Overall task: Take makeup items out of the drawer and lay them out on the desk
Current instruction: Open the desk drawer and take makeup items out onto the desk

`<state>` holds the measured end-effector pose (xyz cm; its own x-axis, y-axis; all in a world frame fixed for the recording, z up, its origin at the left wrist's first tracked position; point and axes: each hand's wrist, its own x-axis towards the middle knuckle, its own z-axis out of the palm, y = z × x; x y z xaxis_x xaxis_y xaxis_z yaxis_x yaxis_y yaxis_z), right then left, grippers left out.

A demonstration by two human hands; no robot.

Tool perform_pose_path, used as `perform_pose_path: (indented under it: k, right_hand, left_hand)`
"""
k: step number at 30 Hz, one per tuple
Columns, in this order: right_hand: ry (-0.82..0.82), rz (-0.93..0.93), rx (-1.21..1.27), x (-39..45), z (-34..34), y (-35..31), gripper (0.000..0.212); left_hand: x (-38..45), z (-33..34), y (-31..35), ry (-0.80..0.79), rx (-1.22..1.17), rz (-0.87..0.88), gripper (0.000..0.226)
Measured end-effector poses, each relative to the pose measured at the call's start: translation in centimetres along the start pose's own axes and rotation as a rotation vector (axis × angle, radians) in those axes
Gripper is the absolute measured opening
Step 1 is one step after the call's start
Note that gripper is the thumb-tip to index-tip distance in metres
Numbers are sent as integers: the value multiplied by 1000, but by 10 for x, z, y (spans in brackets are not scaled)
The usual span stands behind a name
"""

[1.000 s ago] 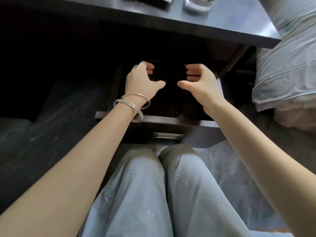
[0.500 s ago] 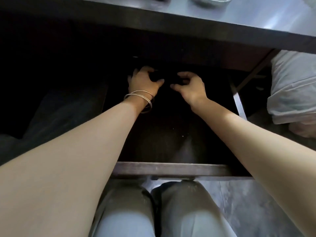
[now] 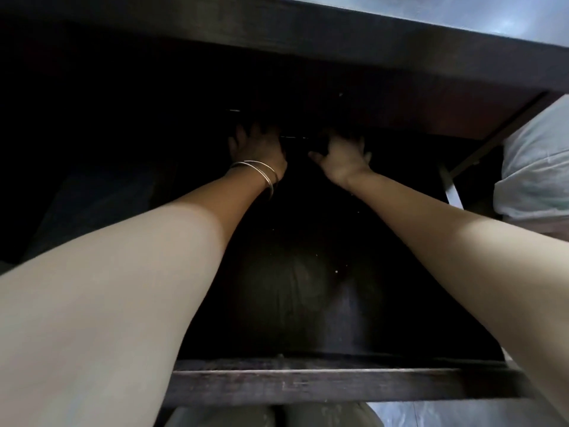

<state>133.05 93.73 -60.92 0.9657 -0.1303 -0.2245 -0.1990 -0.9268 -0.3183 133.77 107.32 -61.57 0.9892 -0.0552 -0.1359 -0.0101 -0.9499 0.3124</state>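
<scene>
Nothing is seen laid on the desk (image 3: 462,23) yet. Deep in the open drawer (image 3: 308,383), the left hand (image 3: 258,149) and right hand (image 3: 341,158) are reaching; grips and makeup items cannot be told in the dark.

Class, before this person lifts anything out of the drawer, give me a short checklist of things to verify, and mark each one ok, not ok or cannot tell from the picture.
1. Drawer pulled open: ok.
2. Both hands inside, at the dark back under the desk: ok, left hand and right hand are there.
3. Makeup item in view: cannot tell, too dark.
4. Fingers holding something: cannot tell for either hand.
5. Bracelets on the left wrist free of the drawer: ok.
6. Room on the desk top: cannot tell, only its edge shows.
</scene>
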Motion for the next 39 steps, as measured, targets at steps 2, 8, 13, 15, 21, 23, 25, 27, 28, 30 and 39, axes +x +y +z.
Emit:
perform_pose_path:
  k: [2, 8, 13, 15, 21, 23, 25, 27, 28, 30, 39]
  right_hand:
    - [16, 25, -15, -2, 1, -2, 42]
    - [-20, 29, -138, -23, -3, -6, 33]
    - [-28, 6, 39, -80, -6, 4, 22]
    - [-21, -40, 76, -106, -19, 3, 17]
    - [84, -229, 212, -194, -74, 3, 12]
    - [137, -287, 230, -215, -95, 1, 9]
    - [178, -324, 266, -228, -117, -4, 9]
    - [229, -360, 292, -232, -137, -11, 10]
    - [256, -375, 302, -232, -147, -15, 11]
    - [306, -389, 321, -224, -166, -23, 11]
    - [268, -378, 316, -128, -236, -83, 12]
  left_hand:
    - [-4, -1, 0, 21, 24, -13, 52]
    - [-20, -4, -6, -40, 110, 28, 39]
    - [-75, -20, -13, -95, -48, 33, 27]
    - [-99, -33, -13, -68, -89, 76, 24]
    - [-179, -82, -6, 84, -257, 161, 17]
    - [-199, -104, -2, 147, -302, 205, 14]
    - [-211, -127, 4, 206, -337, 246, 12]
    - [-213, -151, 10, 256, -365, 275, 11]
    - [-210, -162, 13, 277, -383, 286, 11]
    - [-199, -183, 18, 305, -415, 291, 10]
    - [-104, -251, 16, 295, -419, 140, 15]
